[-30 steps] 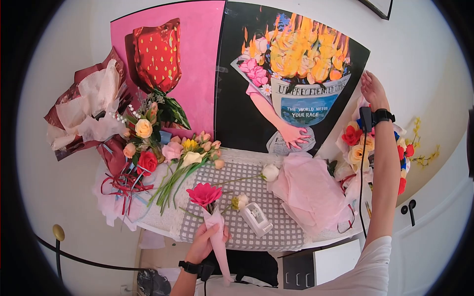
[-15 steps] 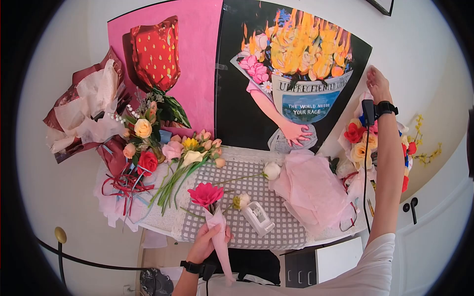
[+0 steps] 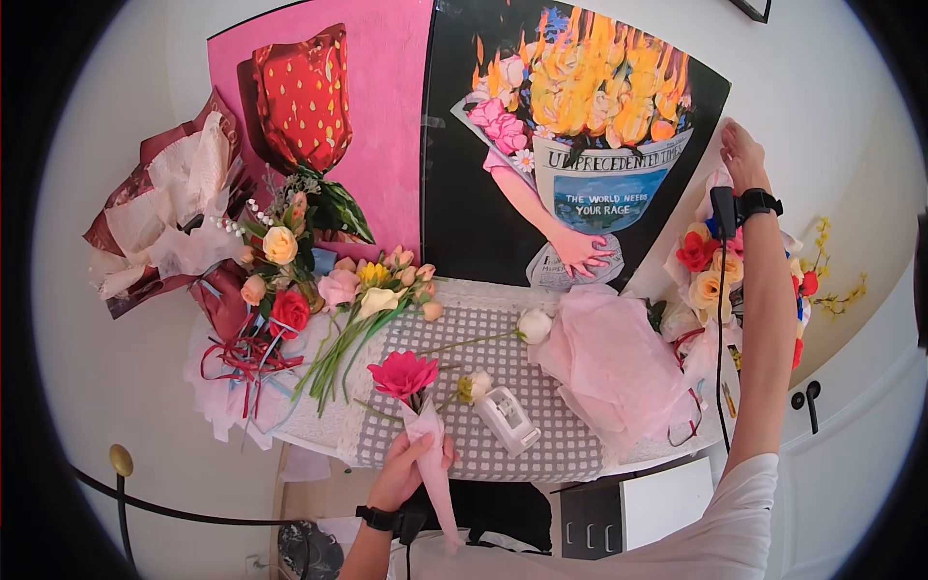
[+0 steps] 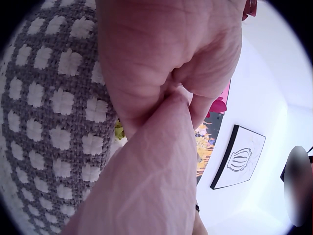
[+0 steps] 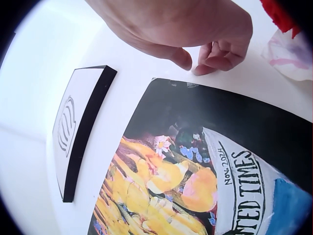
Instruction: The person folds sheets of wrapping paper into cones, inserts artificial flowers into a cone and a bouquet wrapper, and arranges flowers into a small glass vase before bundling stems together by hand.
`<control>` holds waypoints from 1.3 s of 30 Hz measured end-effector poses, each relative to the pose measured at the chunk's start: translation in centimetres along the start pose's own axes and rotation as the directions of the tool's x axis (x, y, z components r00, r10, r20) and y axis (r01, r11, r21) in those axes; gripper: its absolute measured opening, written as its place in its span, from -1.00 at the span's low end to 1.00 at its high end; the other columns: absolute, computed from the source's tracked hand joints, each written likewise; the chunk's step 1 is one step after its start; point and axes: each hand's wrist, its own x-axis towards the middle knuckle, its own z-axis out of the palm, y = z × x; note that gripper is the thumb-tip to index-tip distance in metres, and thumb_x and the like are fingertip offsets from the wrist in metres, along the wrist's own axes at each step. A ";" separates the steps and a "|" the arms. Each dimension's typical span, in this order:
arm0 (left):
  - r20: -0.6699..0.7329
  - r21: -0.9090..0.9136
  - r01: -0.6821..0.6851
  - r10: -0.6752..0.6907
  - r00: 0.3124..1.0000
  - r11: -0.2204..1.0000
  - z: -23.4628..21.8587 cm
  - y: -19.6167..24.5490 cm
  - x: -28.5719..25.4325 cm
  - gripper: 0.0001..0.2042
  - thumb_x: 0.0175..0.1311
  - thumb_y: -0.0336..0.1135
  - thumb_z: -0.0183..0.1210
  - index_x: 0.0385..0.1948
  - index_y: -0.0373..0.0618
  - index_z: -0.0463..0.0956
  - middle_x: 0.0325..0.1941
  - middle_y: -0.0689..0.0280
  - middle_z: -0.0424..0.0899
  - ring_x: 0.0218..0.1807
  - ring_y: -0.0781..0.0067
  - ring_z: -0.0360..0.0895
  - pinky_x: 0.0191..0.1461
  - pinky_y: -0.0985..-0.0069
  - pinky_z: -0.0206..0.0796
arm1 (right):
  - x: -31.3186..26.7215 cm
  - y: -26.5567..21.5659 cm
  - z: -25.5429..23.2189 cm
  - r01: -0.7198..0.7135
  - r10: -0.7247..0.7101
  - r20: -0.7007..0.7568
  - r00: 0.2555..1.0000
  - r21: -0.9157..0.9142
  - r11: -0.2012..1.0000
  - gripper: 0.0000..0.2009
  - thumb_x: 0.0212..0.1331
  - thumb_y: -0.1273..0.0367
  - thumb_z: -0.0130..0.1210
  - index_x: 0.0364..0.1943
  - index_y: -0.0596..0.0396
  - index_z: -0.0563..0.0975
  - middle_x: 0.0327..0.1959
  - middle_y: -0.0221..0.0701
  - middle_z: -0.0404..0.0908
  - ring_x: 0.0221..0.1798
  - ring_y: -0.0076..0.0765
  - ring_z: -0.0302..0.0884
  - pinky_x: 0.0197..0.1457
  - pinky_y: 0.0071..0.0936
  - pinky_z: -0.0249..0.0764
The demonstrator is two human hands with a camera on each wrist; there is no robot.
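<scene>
My left hand point(image 3: 401, 474) grips the pale pink paper wrap point(image 3: 432, 474) around a bright pink flower point(image 3: 403, 373), low at the front of the table. In the left wrist view the left hand point(image 4: 171, 54) pinches the top of that wrap point(image 4: 146, 171). Up at the right, my right hand point(image 3: 742, 155) is raised beside the black poster point(image 3: 474, 193). The right wrist view puts the right hand point(image 5: 195, 34) just off a corner of the poster point(image 5: 244, 103), its fingers loosely bent, with no object visible between thumb and fingers.
A tape dispenser point(image 3: 507, 421) and white flowers point(image 3: 534, 327) lie on the checked cloth point(image 3: 570, 449). Pink paper point(image 3: 614, 372) is to the right, loose stems point(image 3: 338, 360) left. Bouquets flank the table, left point(image 3: 169, 208) and right point(image 3: 713, 271). A pink poster point(image 3: 387, 106) hangs left.
The right hand has risen slightly and shifted a little right along the wall in the head view. The left hand keeps its grip on the wrapped flower. The whole head view has shifted slightly.
</scene>
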 end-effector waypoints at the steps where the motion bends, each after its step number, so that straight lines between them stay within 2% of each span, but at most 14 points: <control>1: 0.001 -0.003 0.000 0.000 1.000 1.000 0.0 0.0 0.0 -0.77 0.58 -0.22 0.09 0.00 -0.22 0.45 -0.27 0.17 0.62 -0.30 0.35 0.55 0.13 0.18 0.47 | 0.4 0.1 0.0 0.012 -0.010 -0.066 0.998 0.036 0.999 -0.81 0.35 0.26 0.32 -0.12 0.06 0.72 -0.25 -0.51 0.74 -0.40 -0.64 0.55 -0.37 -0.64 0.37; 5: 0.003 0.000 0.013 -0.013 1.000 1.000 -0.1 -0.1 0.1 -0.77 0.58 -0.23 0.09 0.00 -0.23 0.45 -0.26 0.17 0.62 -0.30 0.35 0.54 0.13 0.19 0.47 | 0.2 0.2 -0.3 0.061 -0.059 -0.053 0.997 0.025 0.998 -0.76 0.33 0.24 0.36 -0.11 0.11 0.71 -0.22 -0.47 0.74 -0.28 -0.56 0.63 -0.26 -0.56 0.43; 7: 0.003 0.007 0.013 -0.013 1.000 1.000 -0.1 -0.1 0.1 -0.77 0.58 -0.23 0.09 0.00 -0.23 0.45 -0.26 0.17 0.62 -0.30 0.35 0.54 0.13 0.20 0.47 | 0.2 0.2 -0.6 0.091 -0.092 -0.016 0.996 -0.060 0.994 -0.71 0.28 0.21 0.42 -0.10 0.13 0.71 -0.20 -0.44 0.75 -0.17 -0.51 0.65 -0.17 -0.48 0.44; 10: -0.002 0.017 0.010 -0.010 1.000 1.000 -0.2 -0.2 0.1 -0.76 0.58 -0.22 0.09 0.00 -0.23 0.45 -0.26 0.17 0.62 -0.29 0.35 0.54 0.13 0.20 0.47 | -0.3 0.1 -0.5 0.155 -0.157 -0.019 0.987 -0.089 0.984 -0.66 0.17 0.27 0.50 -0.11 0.22 0.68 -0.24 -0.35 0.74 -0.26 -0.41 0.64 -0.25 -0.41 0.41; 14: 0.001 0.020 0.009 -0.009 1.000 1.000 -0.4 -0.3 0.1 -0.76 0.58 -0.22 0.09 -0.01 -0.22 0.45 -0.27 0.17 0.62 -0.29 0.36 0.53 0.14 0.20 0.47 | -1.0 0.2 -0.4 0.220 -0.224 -0.004 0.975 -0.163 0.962 -0.64 0.15 0.27 0.52 -0.11 0.24 0.71 -0.26 -0.37 0.73 -0.27 -0.43 0.62 -0.28 -0.45 0.39; 16: 0.002 0.019 0.010 -0.010 1.000 1.000 -0.1 -0.2 0.1 -0.77 0.58 -0.23 0.09 -0.01 -0.23 0.45 -0.27 0.17 0.62 -0.29 0.36 0.53 0.14 0.20 0.47 | -0.9 0.4 -0.5 0.275 -0.277 0.014 0.961 -0.171 0.946 -0.69 0.15 0.30 0.52 -0.15 0.24 0.73 -0.32 -0.41 0.71 -0.31 -0.48 0.59 -0.31 -0.49 0.37; 22: 0.010 0.019 0.013 -0.013 1.000 1.000 -0.1 -0.1 0.1 -0.77 0.58 -0.24 0.08 -0.01 -0.23 0.44 -0.27 0.16 0.62 -0.29 0.35 0.53 0.15 0.20 0.47 | 0.4 1.0 -0.7 0.315 -0.315 0.028 0.949 -0.175 0.933 -0.76 0.22 0.32 0.46 -0.19 0.22 0.75 -0.42 -0.48 0.67 -0.43 -0.58 0.49 -0.39 -0.55 0.31; 26: 0.008 0.018 0.018 -0.018 1.000 1.000 0.0 0.0 0.1 -0.78 0.58 -0.25 0.08 0.00 -0.23 0.44 -0.27 0.16 0.62 -0.29 0.34 0.53 0.15 0.18 0.47 | 2.7 1.2 -1.3 0.328 -0.312 0.103 0.945 -0.278 0.903 -0.76 0.29 0.21 0.41 -0.18 0.10 0.74 -0.39 -0.56 0.66 -0.35 -0.61 0.52 -0.35 -0.54 0.31; 28: 0.013 0.023 0.014 -0.014 1.000 1.000 -0.1 -0.1 0.1 -0.78 0.58 -0.25 0.08 0.01 -0.22 0.44 -0.26 0.16 0.62 -0.29 0.34 0.53 0.15 0.18 0.47 | 2.5 1.1 -1.3 0.387 -0.348 0.170 0.922 -0.386 0.837 -0.74 0.38 0.18 0.31 -0.20 0.11 0.72 -0.41 -0.53 0.64 -0.37 -0.60 0.51 -0.36 -0.54 0.33; 31: 0.022 0.024 0.007 -0.008 1.000 1.000 -0.3 -0.2 0.2 -0.78 0.59 -0.25 0.07 0.01 -0.23 0.44 -0.26 0.15 0.62 -0.29 0.34 0.53 0.15 0.17 0.47 | 2.1 1.3 -0.6 0.425 -0.405 0.144 0.903 -0.432 0.795 -0.71 0.43 0.17 0.24 -0.17 0.15 0.69 -0.40 -0.50 0.65 -0.39 -0.58 0.50 -0.36 -0.53 0.40; 36: 0.010 0.011 0.010 -0.010 1.000 1.000 -0.3 -0.2 0.1 -0.78 0.59 -0.27 0.06 0.02 -0.23 0.44 -0.25 0.15 0.62 -0.29 0.34 0.53 0.16 0.16 0.47 | 1.9 1.8 -0.1 0.428 -0.423 0.118 0.898 -0.453 0.782 -0.70 0.45 0.19 0.21 -0.10 0.19 0.68 -0.37 -0.44 0.66 -0.37 -0.52 0.56 -0.29 -0.47 0.54; 38: 0.020 -0.013 0.028 -0.028 0.999 1.000 0.0 0.2 0.0 -0.80 0.60 -0.26 0.08 -0.02 -0.22 0.46 -0.25 0.20 0.62 -0.24 0.37 0.54 0.21 0.23 0.45 | 1.5 1.9 0.3 0.427 -0.432 0.100 0.896 -0.461 0.778 -0.71 0.45 0.20 0.21 -0.09 0.20 0.68 -0.36 -0.42 0.68 -0.34 -0.51 0.60 -0.27 -0.45 0.60; 39: 0.018 -0.014 0.028 -0.028 0.999 1.000 -0.1 0.1 0.0 -0.80 0.60 -0.26 0.08 -0.02 -0.22 0.46 -0.25 0.20 0.62 -0.24 0.37 0.54 0.21 0.23 0.45 | 0.6 1.7 0.5 0.429 -0.450 0.066 0.891 -0.447 0.785 -0.72 0.42 0.25 0.24 -0.09 0.25 0.67 -0.33 -0.35 0.71 -0.37 -0.48 0.64 -0.27 -0.45 0.65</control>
